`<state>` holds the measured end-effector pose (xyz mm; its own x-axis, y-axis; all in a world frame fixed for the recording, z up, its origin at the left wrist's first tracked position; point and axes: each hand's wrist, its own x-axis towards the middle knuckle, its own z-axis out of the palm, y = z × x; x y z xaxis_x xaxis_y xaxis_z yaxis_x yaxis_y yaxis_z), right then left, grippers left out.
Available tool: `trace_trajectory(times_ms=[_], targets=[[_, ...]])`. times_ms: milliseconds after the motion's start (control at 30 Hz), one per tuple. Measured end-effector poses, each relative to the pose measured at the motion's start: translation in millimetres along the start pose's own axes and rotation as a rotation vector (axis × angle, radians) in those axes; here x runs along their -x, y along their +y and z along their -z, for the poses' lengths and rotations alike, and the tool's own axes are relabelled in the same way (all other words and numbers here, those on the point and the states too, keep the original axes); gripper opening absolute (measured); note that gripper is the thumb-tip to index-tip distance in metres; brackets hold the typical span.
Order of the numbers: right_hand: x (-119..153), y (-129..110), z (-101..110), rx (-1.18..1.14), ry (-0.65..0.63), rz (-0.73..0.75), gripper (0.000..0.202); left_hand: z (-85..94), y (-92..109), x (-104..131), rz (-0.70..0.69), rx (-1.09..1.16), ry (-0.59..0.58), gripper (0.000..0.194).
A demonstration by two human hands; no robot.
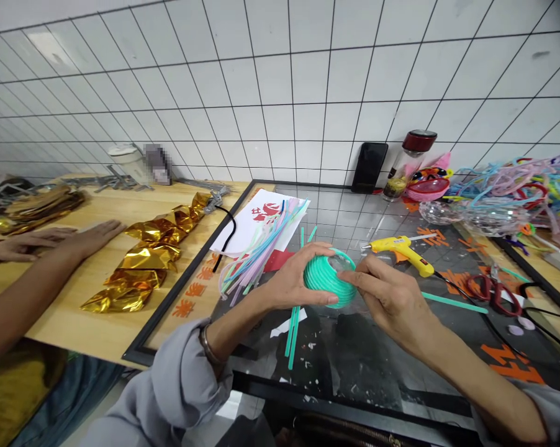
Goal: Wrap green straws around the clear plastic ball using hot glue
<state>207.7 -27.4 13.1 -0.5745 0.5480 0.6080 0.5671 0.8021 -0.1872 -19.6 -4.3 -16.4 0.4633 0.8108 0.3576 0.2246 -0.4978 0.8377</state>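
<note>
My left hand (292, 279) is wrapped round a ball (324, 282) coiled in turquoise pipe cleaner, with a clear, uncovered patch at its top. At the ball's right upper edge, my right hand (394, 295) has thumb and forefinger pinched together; what lies between them is hidden. Loose turquoise pipe cleaners (293, 338) lie beneath the ball on the dark glass-topped table. Another turquoise pipe cleaner (457, 303) extends to the right from behind my right hand. Beyond that hand rests a yellow glue gun (403, 248).
Pastel pipe cleaners (261, 248) lie across white paper (243, 223). At right are red-handled scissors (494, 292), cords and a tangled heap of pipe cleaners (517, 186). A phone (370, 166) and glass bottle (408, 164) stand by the wall. Left, a co-worker's hands (94, 236) rest near gold foil (149, 264).
</note>
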Motion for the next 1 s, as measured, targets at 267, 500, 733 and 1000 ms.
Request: trace_trajectory(times_ms=[267,500,733,1000], targets=[[5,-9,-7,0.061,0.037,0.067,0.03,3.7,0,1,0.083,0.08,-0.056,0.072],[8,-21,-16,0.325,0.125,0.146,0.036,-1.3,-7,4,0.133,0.309,0.038,0.048],[5,-34,-18,0.358,0.138,0.147,0.035,-11.5,-10,1,0.176,0.342,0.186,0.038],[6,-40,-19,0.355,0.138,0.151,0.031,-9.8,-7,3,0.209,0.379,0.164,0.027]])
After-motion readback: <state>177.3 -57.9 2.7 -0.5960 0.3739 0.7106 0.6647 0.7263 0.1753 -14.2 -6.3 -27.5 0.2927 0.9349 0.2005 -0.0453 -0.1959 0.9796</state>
